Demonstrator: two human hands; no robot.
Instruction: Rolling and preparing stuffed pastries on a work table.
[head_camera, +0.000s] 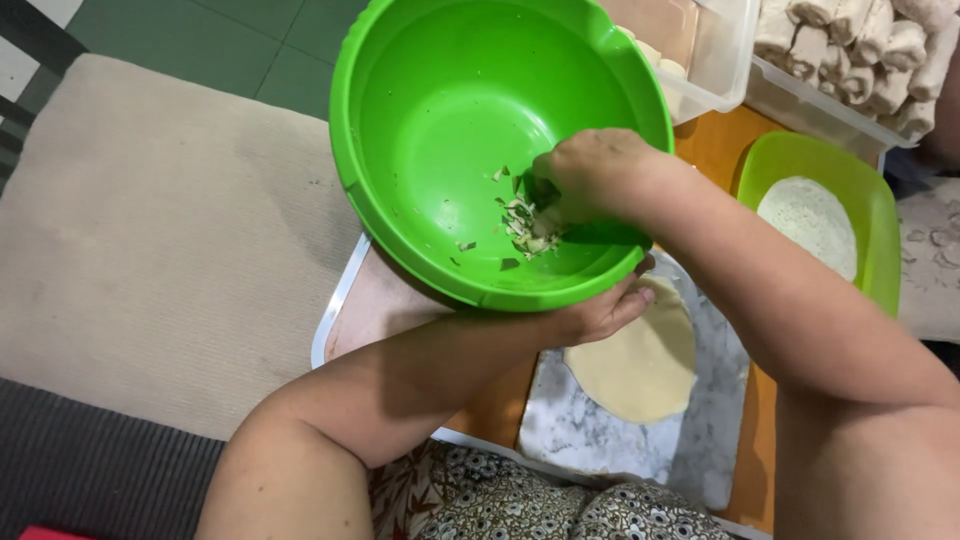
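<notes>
Right hand (585, 175) pinches the chopped filling (528, 228) in the tilted green bowl (420, 110); left hand (600, 312) grips its near rim from beneath.

A low wooden table (722, 150) carries a marble slab (600, 430), green plate (870, 200) and clear tubs (720, 60).

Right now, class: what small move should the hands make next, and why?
Probably pinch up the shredded filling with the right hand and carry it to the bare round wrapper. The left hand tips the green bowl, and only scraps remain inside.
</notes>
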